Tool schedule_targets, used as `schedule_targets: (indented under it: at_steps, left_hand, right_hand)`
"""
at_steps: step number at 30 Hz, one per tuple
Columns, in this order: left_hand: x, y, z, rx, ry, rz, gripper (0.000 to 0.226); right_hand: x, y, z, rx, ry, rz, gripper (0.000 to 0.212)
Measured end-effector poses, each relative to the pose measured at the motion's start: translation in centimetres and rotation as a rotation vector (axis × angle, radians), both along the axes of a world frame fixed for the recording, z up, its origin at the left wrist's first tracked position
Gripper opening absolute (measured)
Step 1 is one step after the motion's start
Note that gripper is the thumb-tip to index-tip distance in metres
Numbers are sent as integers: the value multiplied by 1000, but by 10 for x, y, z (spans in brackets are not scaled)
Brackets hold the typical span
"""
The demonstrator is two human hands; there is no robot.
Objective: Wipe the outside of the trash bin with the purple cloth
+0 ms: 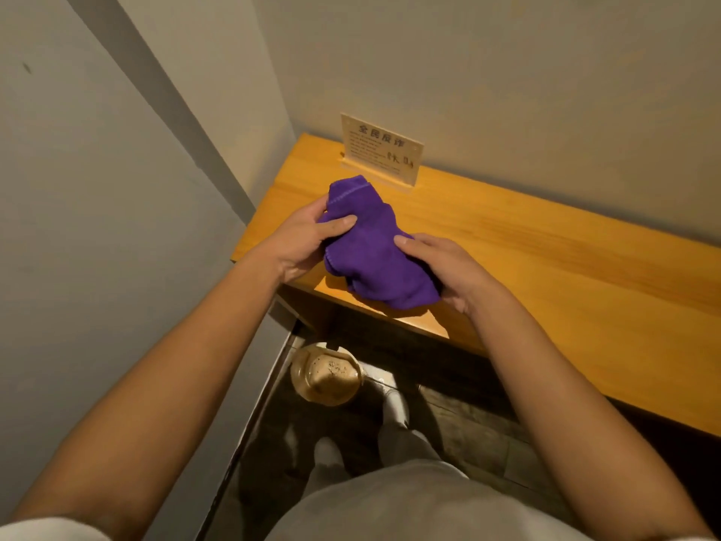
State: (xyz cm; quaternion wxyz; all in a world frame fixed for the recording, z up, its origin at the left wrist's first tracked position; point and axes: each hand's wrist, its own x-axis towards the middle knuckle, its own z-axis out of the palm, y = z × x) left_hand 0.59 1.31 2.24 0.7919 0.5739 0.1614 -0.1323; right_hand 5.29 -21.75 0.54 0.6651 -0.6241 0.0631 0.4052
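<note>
A bunched purple cloth (370, 247) is held over the near left corner of a wooden counter (546, 275). My left hand (302, 242) grips its left side, thumb pressed on top. My right hand (441, 267) holds its right, lower end. Down on the floor below the counter's edge stands a small round trash bin (325, 374), seen from above, its pale inside speckled with dark bits. Both hands are well above the bin and apart from it.
A small printed sign (380, 152) stands at the back of the counter against the wall. A grey wall (97, 228) closes in the left side. The floor is dark wood planks (468, 431). My legs and pale shoes (394, 404) are beside the bin.
</note>
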Motion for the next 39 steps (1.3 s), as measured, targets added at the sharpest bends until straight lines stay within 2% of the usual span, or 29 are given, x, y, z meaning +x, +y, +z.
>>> schedule_targets:
  at_steps: [4, 6, 9, 13, 16, 18, 20, 23, 26, 28, 30, 35, 37, 39]
  left_hand:
    - [12, 9, -8, 307, 21, -64, 51]
    - [18, 14, -8, 469, -47, -85, 47]
    - [22, 20, -1, 580, -123, -110, 39]
    - [13, 21, -13, 702, -89, -168, 39]
    - [3, 18, -30, 838, 45, -181, 52]
    - [-1, 15, -38, 1045, 75, -152, 66]
    - [-5, 10, -42, 1265, -22, -101, 76]
    - [-10, -1, -43, 1489, -298, -108, 68]
    - [-28, -15, -55, 1570, -459, -337, 62]
    - [-40, -16, -66, 1592, -406, -452, 66]
    - [-45, -13, -75, 1606, -336, -508, 69]
    - [-47, -9, -75, 1609, -222, -594, 74]
    - [-37, -7, -51, 1587, -227, -588, 75]
    - [-24, -6, -23, 1653, -336, -553, 75]
  right_hand:
    - [2, 0, -8, -146, -248, -159, 24]
    - [-6, 3, -14, -194, -409, -139, 23]
    - [-11, 5, -17, -200, -594, -162, 19]
    - [-11, 4, -23, -252, -626, -169, 25]
    - [-14, 0, -35, -478, -667, -91, 29]
    - [-12, -5, -39, -659, -740, -45, 33]
    - [-9, -8, -37, -747, -848, -63, 42]
    - [-12, 3, -28, -705, -1049, 2, 48]
    - [-31, 26, -31, -823, -1179, 327, 58]
    - [-41, 31, -44, -958, -1176, 520, 64]
    - [-44, 24, -59, -1030, -1173, 601, 63]
    - [-43, 18, -57, -1052, -1133, 683, 64]
    - [-36, 14, -38, -1006, -1039, 565, 67]
    - [-29, 18, -9, -1010, -1056, 415, 71]
